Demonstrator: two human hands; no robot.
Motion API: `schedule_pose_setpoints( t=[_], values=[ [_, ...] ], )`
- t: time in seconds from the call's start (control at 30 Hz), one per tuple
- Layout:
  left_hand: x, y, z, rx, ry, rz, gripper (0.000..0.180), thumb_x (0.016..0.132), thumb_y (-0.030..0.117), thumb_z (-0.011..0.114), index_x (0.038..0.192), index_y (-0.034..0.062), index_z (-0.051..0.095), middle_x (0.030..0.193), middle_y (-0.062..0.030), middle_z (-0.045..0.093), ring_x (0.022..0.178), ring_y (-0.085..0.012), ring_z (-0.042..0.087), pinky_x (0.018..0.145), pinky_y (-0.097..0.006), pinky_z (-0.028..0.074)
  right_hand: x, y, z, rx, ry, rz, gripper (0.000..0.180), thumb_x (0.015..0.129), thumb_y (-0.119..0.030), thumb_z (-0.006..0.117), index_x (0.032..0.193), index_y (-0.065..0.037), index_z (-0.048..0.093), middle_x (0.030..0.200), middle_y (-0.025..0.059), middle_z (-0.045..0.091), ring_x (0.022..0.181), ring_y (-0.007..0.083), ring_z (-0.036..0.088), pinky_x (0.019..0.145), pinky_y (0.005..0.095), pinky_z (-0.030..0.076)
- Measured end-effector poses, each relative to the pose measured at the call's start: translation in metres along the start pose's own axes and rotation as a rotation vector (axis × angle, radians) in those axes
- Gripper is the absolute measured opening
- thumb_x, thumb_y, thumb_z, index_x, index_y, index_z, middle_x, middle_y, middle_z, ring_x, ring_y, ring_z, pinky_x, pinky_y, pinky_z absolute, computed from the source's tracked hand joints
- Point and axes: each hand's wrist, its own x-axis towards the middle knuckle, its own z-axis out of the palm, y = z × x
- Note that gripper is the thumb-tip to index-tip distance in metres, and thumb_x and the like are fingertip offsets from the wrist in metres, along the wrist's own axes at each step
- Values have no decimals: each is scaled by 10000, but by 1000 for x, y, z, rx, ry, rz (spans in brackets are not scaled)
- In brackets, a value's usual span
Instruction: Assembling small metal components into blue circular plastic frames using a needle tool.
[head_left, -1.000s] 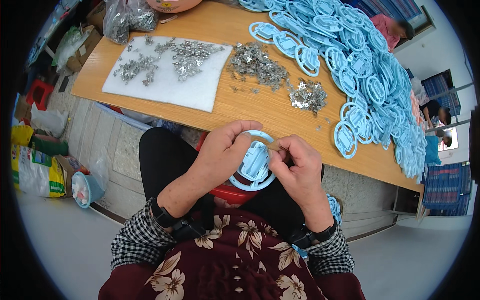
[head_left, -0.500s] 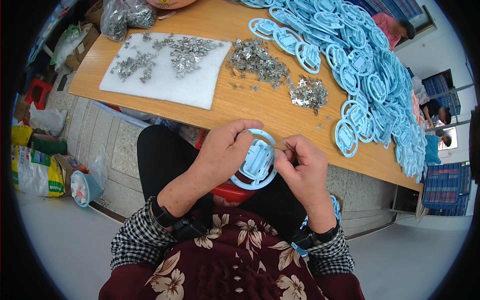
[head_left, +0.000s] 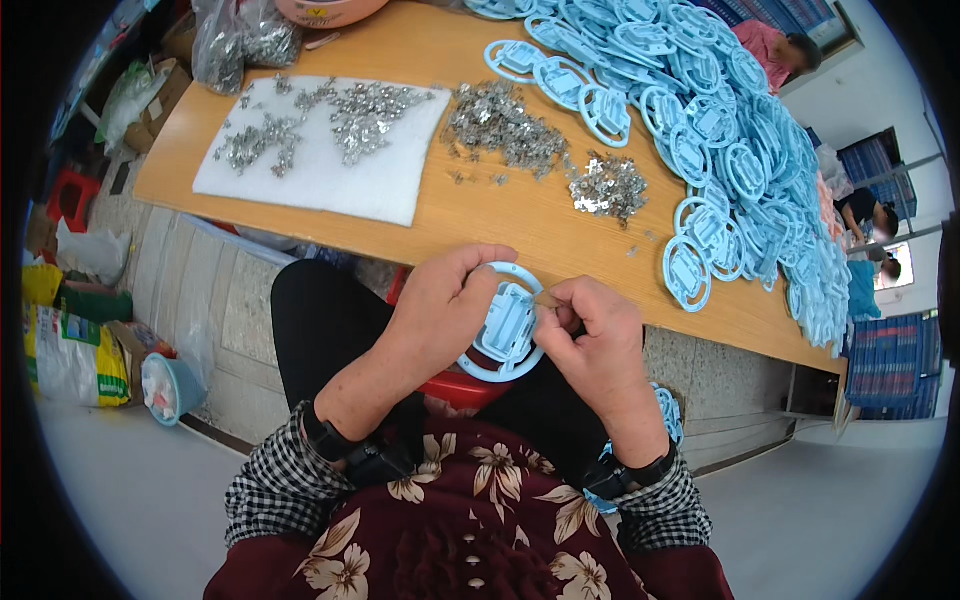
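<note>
In front of my lap, my left hand (head_left: pixel 440 305) grips the left rim of a light-blue plastic ring-shaped part (head_left: pixel 508 322) with a boxy middle. My right hand (head_left: pixel 590 325) is pinched at the part's right side, touching it. Something small and tan shows at its fingertips, too hidden to name. On the table ahead lie small silvery metal pieces: a group on a white foam sheet (head_left: pixel 310 195), a larger pile (head_left: pixel 505 128) beside it, and a smaller pile (head_left: pixel 608 188) to the right.
A big heap of similar blue parts (head_left: pixel 715 140) covers the right of the wooden table (head_left: pixel 540 230). Bags of metal pieces (head_left: pixel 220 50) and a pink bowl (head_left: pixel 330 10) stand at the back left. On the floor are a blue bin (head_left: pixel 172 388) and a red stool (head_left: pixel 75 200). People sit farther right.
Both hands and the blue part stay together in nearly the same pose; the right hand has moved slightly left and down. The whole view has shifted a little.
</note>
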Motion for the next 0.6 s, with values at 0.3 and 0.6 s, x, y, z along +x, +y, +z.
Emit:
schedule_pose_setpoints(
  t=[0.3,0.6],
  values=[
    [-3,5,3,-8,11,-71,321,998,78,452,1233,-47,631,941,-37,686,791,-58,614,708,-219,510,-1,0,1,-44,-17,-10,130,764,-91,734,838,-59,633,698,72,614,647,261,635,569,373,497],
    [2,7,7,62,27,-45,317,1006,81,452,1229,-50,635,936,-36,684,790,-49,610,702,-206,504,-3,0,-4,-207,-8,-146,123,782,-87,722,859,-62,630,759,80,631,690,278,641,595,397,514]
  ],
)
